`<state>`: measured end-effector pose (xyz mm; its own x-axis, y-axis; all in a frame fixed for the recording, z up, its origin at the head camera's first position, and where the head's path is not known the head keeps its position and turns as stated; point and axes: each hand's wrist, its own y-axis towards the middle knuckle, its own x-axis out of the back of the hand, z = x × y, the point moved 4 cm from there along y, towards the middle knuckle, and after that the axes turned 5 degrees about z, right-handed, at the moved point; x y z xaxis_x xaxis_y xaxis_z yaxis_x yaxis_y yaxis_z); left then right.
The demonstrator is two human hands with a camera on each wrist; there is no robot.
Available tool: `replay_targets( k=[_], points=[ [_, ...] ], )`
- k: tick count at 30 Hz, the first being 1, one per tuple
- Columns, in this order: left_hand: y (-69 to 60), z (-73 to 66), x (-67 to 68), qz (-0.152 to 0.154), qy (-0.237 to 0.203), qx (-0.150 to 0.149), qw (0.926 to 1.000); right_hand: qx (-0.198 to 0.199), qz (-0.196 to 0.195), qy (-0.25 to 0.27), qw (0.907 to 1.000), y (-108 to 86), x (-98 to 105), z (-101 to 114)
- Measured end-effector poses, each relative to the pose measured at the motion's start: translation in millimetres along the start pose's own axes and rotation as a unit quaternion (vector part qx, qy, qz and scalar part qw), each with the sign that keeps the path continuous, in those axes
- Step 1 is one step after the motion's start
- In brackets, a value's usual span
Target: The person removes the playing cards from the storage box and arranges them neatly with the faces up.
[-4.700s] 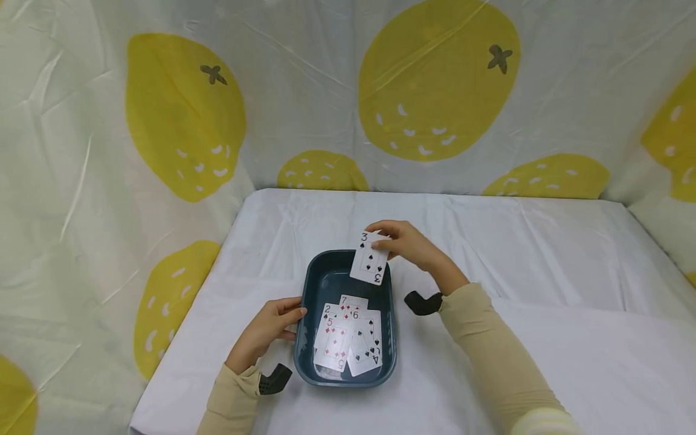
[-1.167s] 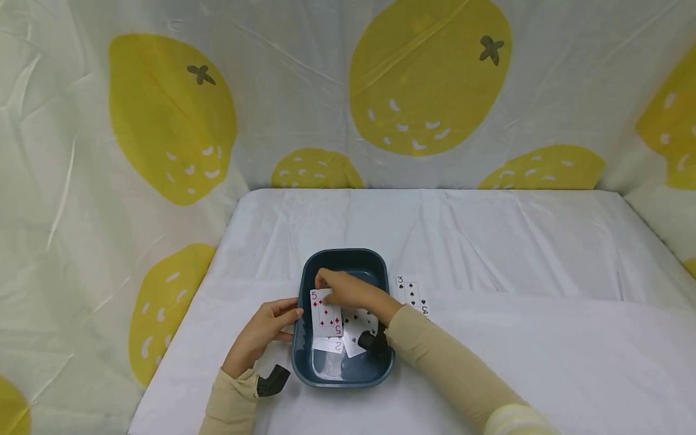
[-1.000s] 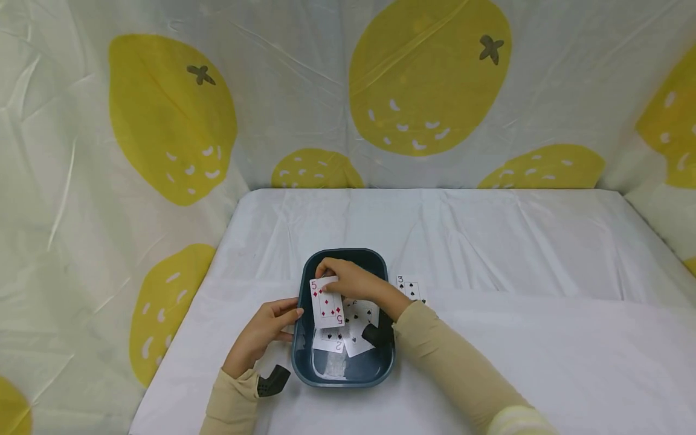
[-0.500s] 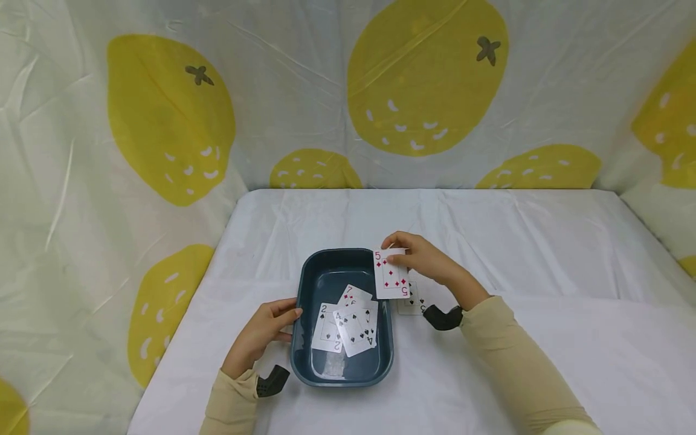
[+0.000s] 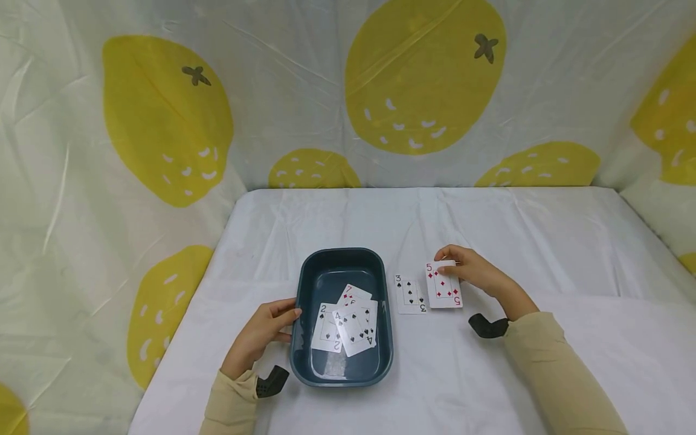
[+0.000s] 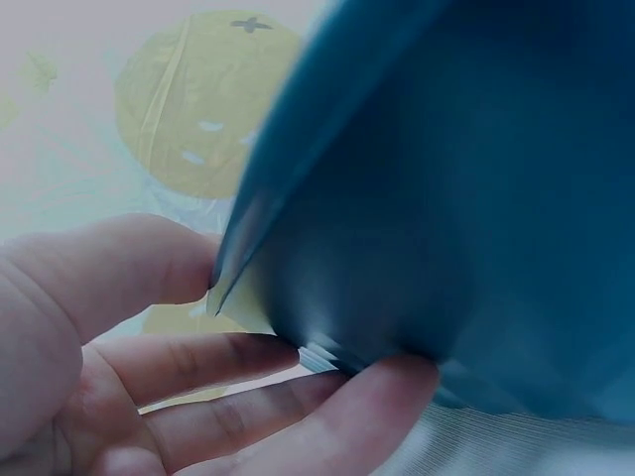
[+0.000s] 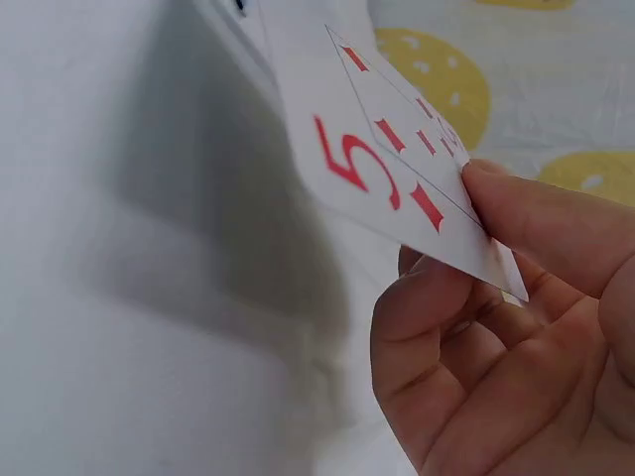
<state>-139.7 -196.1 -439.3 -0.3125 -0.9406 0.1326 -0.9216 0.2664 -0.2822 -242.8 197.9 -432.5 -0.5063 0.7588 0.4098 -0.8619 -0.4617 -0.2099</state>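
My right hand (image 5: 474, 269) pinches the five of diamonds (image 5: 443, 293) by its upper right edge, just right of the three of spades (image 5: 409, 295), which lies on the white cloth. In the right wrist view the five of diamonds (image 7: 372, 149) is tilted above the cloth, between thumb and curled fingers. My left hand (image 5: 263, 332) grips the left rim of the dark blue tray (image 5: 341, 382); in the left wrist view the thumb is on the rim and the fingers are under the tray (image 6: 417, 198). Inside lie the two of spades (image 5: 326, 329), the seven of diamonds (image 5: 353, 294) and other overlapping cards.
A white cloth (image 5: 489, 229) covers the table. Behind it and at the left hangs a pale curtain (image 5: 293, 78) printed with lemons. Black wrist devices stick out from both sleeves, one (image 5: 273, 382) near the tray's lower left.
The right hand has taken the five of diamonds out of the tray and moved it right, past the three of spades, which was earlier laid on the cloth. The left hand stays at the tray.
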Motion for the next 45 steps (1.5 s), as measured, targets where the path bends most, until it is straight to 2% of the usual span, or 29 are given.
replay_targets(
  k=[4, 8, 13, 16, 23, 26, 34, 39, 45],
  points=[
    [-0.2, 0.5, 0.1, 0.001, 0.002, 0.002, 1.0000, 0.007, -0.009, -0.021, 0.9997, -1.3, -2.2, -15.5],
    [-0.4, 0.2, -0.3, 0.001, 0.003, 0.001, 1.0000, 0.020, -0.033, -0.089, 0.9953, -1.6, -7.1, -17.6],
    [-1.6, -0.6, -0.5, -0.005, 0.001, 0.004, 1.0000, -0.018, -0.048, -0.161, 0.9857, -2.9, -12.8, -11.3],
    [-1.5, 0.2, -0.4, -0.006, 0.005, 0.007, 0.9999, -0.025, -0.054, -0.177, 0.9823, -4.0, -14.7, -8.0],
    [0.0, 1.5, 0.9, -0.004, 0.006, 0.009, 0.9999, 0.031, -0.063, -0.206, 0.9760, -0.9, -15.8, -5.3],
    [0.3, 0.9, 1.1, -0.004, 0.010, 0.007, 0.9999, 0.038, -0.065, -0.214, 0.9738, 0.2, -15.6, -5.9],
    [0.0, 0.2, 1.0, -0.003, 0.010, 0.010, 0.9999, 0.018, -0.062, -0.216, 0.9743, 3.1, -13.8, -4.7],
    [1.3, 2.0, 1.8, -0.006, 0.011, 0.013, 0.9998, 0.022, -0.066, -0.214, 0.9745, 9.8, -14.3, 12.2],
    [0.5, 0.8, 0.8, -0.001, 0.010, 0.011, 0.9999, 0.068, -0.066, -0.206, 0.9739, 20.8, -29.1, 51.4]
  ],
)
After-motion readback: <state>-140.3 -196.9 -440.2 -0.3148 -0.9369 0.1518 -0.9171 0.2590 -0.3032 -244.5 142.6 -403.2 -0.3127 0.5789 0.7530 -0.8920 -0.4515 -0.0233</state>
